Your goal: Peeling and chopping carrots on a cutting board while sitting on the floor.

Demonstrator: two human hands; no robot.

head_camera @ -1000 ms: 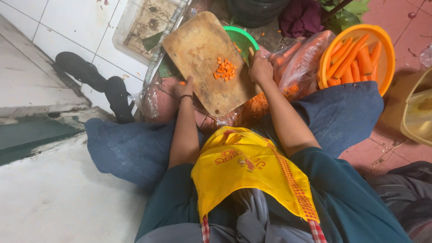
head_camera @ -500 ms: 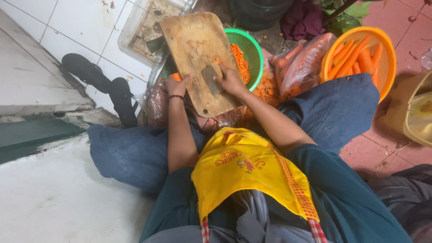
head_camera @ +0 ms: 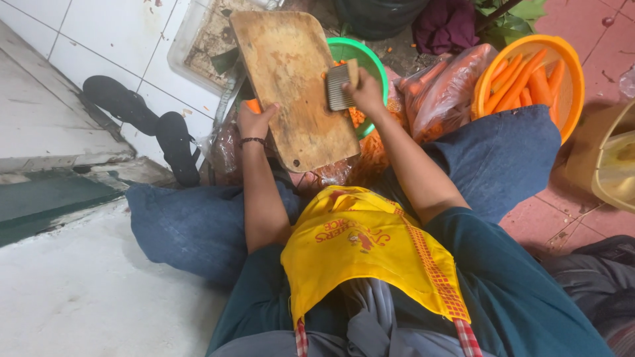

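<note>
A worn wooden cutting board is tilted up over my lap, its surface bare. My left hand grips its left edge, and an orange bit of carrot shows by the fingers. My right hand holds a small ridged metal cutter blade against the board's right edge. Just beyond that edge is a green bowl with chopped carrot in it. More shredded carrot lies below the bowl.
An orange bowl of whole peeled carrots stands at the upper right, with plastic bags of carrots beside it. A yellow container is at the right edge. Black sandals and a dirty clear tray lie at the left.
The chopped carrot that lay on the board is gone from it. My right hand swept the cutter across the board to its right edge by the green bowl, and the board has tilted.
</note>
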